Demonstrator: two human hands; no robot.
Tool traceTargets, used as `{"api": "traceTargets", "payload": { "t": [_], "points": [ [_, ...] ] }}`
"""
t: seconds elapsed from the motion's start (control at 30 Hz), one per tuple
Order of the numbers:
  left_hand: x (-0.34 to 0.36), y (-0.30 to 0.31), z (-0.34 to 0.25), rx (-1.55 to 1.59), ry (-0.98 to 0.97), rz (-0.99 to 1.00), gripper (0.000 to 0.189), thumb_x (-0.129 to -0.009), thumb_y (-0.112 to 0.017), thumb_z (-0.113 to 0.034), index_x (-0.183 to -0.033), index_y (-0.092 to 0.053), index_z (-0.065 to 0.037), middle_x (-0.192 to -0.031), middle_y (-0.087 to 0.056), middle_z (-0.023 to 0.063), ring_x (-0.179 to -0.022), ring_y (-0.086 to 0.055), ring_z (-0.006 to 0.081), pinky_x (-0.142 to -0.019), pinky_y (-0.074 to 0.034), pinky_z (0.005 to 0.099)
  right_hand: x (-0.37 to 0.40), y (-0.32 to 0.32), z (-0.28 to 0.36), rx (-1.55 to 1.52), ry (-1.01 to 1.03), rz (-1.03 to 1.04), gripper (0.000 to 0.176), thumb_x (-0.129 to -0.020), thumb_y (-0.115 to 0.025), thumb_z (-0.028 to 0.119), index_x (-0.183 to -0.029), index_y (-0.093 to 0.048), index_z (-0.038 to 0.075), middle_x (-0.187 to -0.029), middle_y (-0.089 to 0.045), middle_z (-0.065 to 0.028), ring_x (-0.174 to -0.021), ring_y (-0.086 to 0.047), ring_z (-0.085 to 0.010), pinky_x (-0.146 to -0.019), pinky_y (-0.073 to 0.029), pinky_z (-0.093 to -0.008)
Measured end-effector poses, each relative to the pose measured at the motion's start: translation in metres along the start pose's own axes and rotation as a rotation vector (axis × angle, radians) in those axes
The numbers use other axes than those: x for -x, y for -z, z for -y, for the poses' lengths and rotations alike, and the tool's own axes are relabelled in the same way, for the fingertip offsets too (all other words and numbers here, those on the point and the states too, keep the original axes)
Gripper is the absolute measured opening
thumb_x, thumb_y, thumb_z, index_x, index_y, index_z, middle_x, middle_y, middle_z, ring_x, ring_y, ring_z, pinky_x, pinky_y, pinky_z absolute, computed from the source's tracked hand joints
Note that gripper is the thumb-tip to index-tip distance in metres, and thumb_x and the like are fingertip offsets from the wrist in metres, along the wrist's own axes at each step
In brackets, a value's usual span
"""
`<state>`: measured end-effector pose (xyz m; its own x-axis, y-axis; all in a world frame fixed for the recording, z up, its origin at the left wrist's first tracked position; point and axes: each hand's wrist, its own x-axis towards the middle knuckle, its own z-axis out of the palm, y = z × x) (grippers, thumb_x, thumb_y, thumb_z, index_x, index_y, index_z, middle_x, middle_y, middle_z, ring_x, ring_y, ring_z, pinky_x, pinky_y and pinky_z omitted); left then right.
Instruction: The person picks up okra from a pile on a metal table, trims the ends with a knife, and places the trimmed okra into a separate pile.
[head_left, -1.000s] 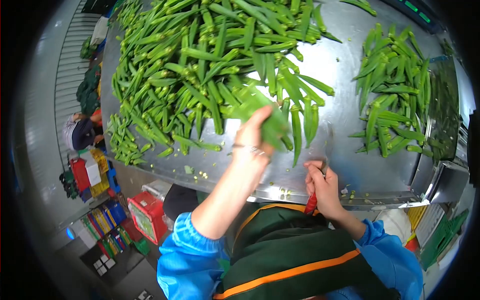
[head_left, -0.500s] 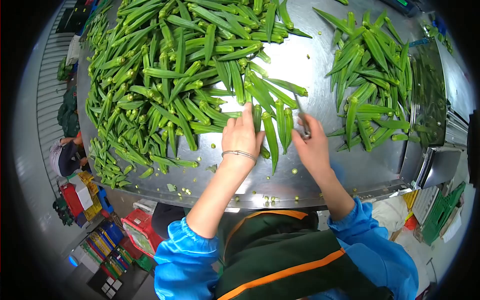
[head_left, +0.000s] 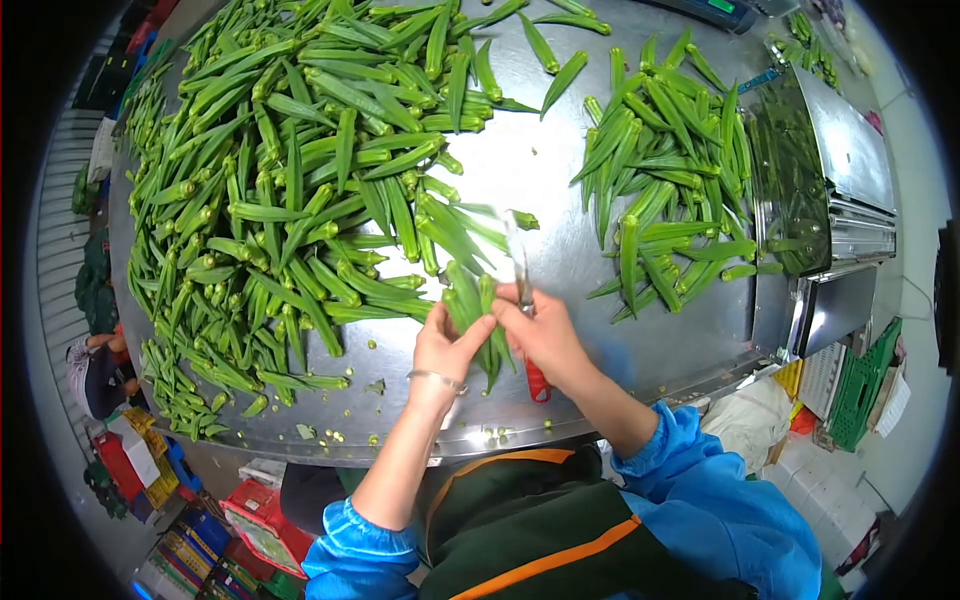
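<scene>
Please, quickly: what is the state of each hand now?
Left hand: closed, holding okra pods.
Right hand: closed, holding a red-handled knife.

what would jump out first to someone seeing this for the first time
The big okra heap sprawling over the left of the metal table dominates. Next come the hands near the front edge: the left hand gripping several pods, the right hand a red-handled knife.
</scene>
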<state>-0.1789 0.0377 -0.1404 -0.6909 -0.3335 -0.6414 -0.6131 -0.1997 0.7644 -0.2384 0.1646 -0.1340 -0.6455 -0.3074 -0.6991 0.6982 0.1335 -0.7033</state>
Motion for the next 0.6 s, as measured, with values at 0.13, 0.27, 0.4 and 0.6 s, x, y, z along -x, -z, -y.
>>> {"api": "traceTargets", "payload": {
  "t": [0.13,0.27,0.4,0.6],
  "points": [
    [0.047,0.026,-0.012,0.501,0.097,0.117,0.048,-0.075,-0.063,0.004,-0.118,-0.045,0.000,-0.110,-0.054,0.0085,-0.102,-0.053,0.0164,-0.087,-0.043,0.0292,0.035,-0.014,0.014,-0.210,-0.021,0.268,0.025,-0.084,-0.058,0.011,-0.107,-0.055,0.001,-0.061,-0.051,0.0003,-0.048,-0.044,-0.0048,-0.043,-0.035,-0.0198],
    [0.085,0.041,-0.023,0.527,-0.083,0.070,0.057,-0.070,-0.065,0.009,-0.120,-0.040,-0.004,-0.112,-0.053,0.0091,-0.103,-0.053,0.0203,-0.090,-0.044,0.0344,0.051,-0.036,0.022,-0.267,0.015,0.411,0.024,-0.085,-0.056,0.009,-0.108,-0.054,0.002,-0.062,-0.051,0.0002,-0.049,-0.045,-0.0048,-0.045,-0.037,-0.0201],
    [0.099,0.054,-0.029,0.239,-0.246,-0.102,0.056,-0.067,-0.070,0.004,-0.116,-0.042,-0.003,-0.104,-0.056,0.0080,-0.093,-0.057,0.0171,-0.082,-0.047,0.0310,0.063,-0.052,0.043,-0.292,-0.003,0.426,0.026,-0.084,-0.057,0.010,-0.109,-0.051,0.002,-0.061,-0.052,-0.0012,-0.047,-0.044,-0.0048,-0.043,-0.036,-0.0198],
    [0.125,0.075,-0.032,0.201,-0.383,-0.239,0.055,-0.067,-0.070,0.004,-0.115,-0.042,-0.001,-0.104,-0.054,0.0056,-0.095,-0.053,0.0116,-0.082,-0.044,0.0276,0.078,-0.079,0.049,-0.133,0.072,0.580,0.021,-0.082,-0.061,0.008,-0.102,-0.055,0.005,-0.059,-0.050,0.0043,-0.051,-0.042,-0.0012,-0.046,-0.032,-0.0172]
  ]
}}
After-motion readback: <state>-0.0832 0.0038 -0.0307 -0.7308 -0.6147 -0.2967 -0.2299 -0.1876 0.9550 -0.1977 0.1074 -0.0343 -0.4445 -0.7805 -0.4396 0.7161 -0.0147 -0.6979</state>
